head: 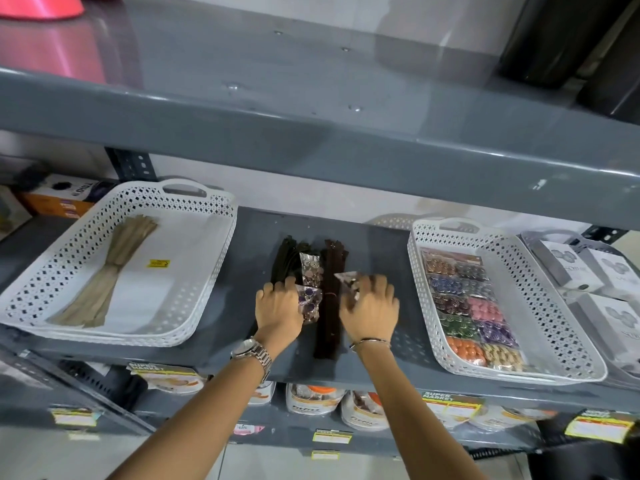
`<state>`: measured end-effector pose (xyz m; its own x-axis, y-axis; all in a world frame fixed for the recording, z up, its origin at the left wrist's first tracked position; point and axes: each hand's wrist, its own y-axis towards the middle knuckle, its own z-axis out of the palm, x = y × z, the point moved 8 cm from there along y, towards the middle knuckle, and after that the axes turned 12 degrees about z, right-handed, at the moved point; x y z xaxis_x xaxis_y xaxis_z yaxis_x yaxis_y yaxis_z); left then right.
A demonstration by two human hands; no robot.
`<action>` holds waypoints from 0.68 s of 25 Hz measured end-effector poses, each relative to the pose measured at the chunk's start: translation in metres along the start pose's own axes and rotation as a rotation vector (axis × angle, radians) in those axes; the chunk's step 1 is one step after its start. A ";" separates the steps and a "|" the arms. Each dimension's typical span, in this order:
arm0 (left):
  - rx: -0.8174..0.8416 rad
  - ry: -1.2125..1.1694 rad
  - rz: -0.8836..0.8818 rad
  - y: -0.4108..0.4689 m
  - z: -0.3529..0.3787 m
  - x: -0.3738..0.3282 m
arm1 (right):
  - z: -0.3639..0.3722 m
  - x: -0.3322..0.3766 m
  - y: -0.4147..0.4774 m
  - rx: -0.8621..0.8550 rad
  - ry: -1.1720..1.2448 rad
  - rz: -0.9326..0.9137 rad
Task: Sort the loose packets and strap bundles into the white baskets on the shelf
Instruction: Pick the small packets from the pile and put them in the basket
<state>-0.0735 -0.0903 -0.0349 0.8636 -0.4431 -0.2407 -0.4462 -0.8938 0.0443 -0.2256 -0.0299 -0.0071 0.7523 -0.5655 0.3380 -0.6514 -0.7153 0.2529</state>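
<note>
Between two white baskets, a black strap bundle point(283, 258) and a dark brown strap bundle point(328, 306) lie on the grey shelf point(242, 265). A clear packet of buttons point(309, 266) rests on them. My left hand point(277, 308) lies on the black bundle with its fingers around a second button packet point(309, 303). My right hand point(370, 308) grips a third clear packet point(346, 278) over the brown bundle. The left basket point(207, 258) holds a tan strap bundle point(110, 271). The right basket point(561, 306) holds several packets of coloured buttons point(471, 306).
A grey upper shelf point(311, 133) overhangs the work area. Another basket with white boxes point(602, 271) stands at far right. An orange and black box point(65, 199) sits behind the left basket. Packaged goods point(311, 401) fill the shelf below.
</note>
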 end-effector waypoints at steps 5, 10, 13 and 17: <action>-0.079 -0.376 -0.063 -0.003 -0.021 0.004 | 0.024 -0.047 0.012 0.265 -0.115 0.154; -0.214 -0.747 0.022 0.026 -0.040 -0.037 | 0.015 -0.024 0.011 0.359 0.831 0.296; -0.170 -0.908 0.092 0.030 -0.028 -0.081 | 0.012 -0.030 0.024 0.317 1.237 0.550; -0.098 -0.657 0.293 0.036 -0.018 -0.095 | 0.025 -0.060 0.039 0.363 1.344 0.829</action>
<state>-0.1674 -0.0816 0.0068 0.3785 -0.5599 -0.7370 -0.5881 -0.7604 0.2756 -0.2939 -0.0343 -0.0402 -0.5271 -0.2165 0.8218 -0.6097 -0.5772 -0.5432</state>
